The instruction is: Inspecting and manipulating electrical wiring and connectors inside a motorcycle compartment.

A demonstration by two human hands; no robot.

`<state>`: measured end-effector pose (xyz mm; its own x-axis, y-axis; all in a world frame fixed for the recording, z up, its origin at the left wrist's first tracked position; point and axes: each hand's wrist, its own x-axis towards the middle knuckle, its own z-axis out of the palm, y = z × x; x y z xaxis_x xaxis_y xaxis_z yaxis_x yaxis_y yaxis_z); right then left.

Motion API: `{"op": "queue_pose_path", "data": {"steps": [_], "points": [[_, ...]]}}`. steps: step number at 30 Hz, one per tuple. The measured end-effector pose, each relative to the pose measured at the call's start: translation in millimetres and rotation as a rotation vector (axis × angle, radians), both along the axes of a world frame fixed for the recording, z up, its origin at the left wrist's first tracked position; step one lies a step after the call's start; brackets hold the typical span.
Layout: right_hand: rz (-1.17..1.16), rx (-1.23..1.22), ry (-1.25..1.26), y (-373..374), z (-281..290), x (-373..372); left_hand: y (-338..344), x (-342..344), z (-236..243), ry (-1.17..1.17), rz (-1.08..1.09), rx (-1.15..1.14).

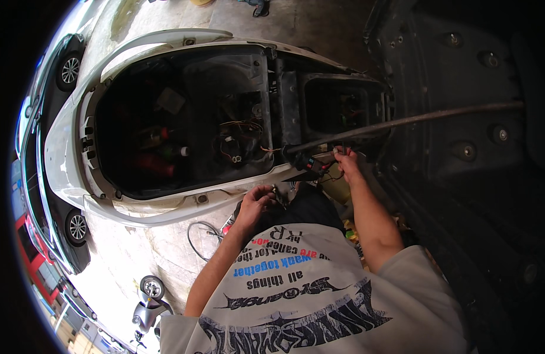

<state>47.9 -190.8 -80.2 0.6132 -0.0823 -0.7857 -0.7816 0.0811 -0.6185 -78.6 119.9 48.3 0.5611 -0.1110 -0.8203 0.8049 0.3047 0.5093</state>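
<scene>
Bright ground (172,248) stretches along the left, where a dark car (57,206) is parked beyond a white scooter body (66,138). Its deep black storage tub (204,88) holds bottles (157,167) and loose wiring (230,154). Just below the tub's rim, the left hand (258,202) has its fingers half curled beside a small metallic piece (276,192); whether they grip it is unclear. Further right, a black block (314,165) with blue and red marks sits beside the right hand (347,165), its thumb and fingers nearly together; what they pinch is indistinct. Over them passes a brown rod (414,119), reaching a black panel (461,194).

Head-worn fisheye, facing down, fairly near
</scene>
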Motion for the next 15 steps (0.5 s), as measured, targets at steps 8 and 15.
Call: {"op": "queue_pose_path", "data": {"steps": [8, 15], "points": [[-0.021, -0.071, -0.016, -1.7, -11.2, -3.9, -0.9, -0.1, 0.8, -0.012, 0.016, 0.001], [0.0, -0.169, 0.044, 1.4, -10.5, -0.4, 0.2, -2.5, -4.5, 0.01, 0.031, -0.01]]}}
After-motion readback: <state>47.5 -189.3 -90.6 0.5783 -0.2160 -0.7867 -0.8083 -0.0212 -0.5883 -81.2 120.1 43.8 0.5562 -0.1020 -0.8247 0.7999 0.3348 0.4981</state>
